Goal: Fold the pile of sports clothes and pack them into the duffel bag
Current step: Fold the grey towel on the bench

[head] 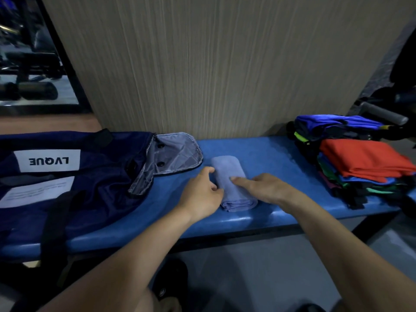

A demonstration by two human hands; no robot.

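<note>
Blue padded table (258, 152) runs L to R across view, set against a wood-grain wall panel (213, 64). Folded light purple cloth (231, 176), long and narrow, lies flat at mid-table, just R of the bag's open end. Left hand (202, 192) sits at the cloth's L edge; thumb and fingers curl against that edge, thumb tip touching fabric, but whether cloth is actually pinched cannot be told, so grip on this side is uncertain. Right hand (265, 188) rests on top of the cloth, index finger straight and pressing down on its upper surface, other fingers relaxed; grip open, nothing held. Navy duffel bag (78, 172) lies flat on L part of table, white label reading "LVQUE" upside down to camera, a second white tag below it, black strap hanging over the near edge. Grey-lined end flap (177, 152) is folded open toward the cloth, two black snaps visible. Stack of folded sports clothes (360, 161) at R end of table, well apart from the hands: orange item on top at front, blue one on top behind, green, black and purple layers beneath. Mirror (33, 52) at upper L shows gym equipment, blurred.
</note>
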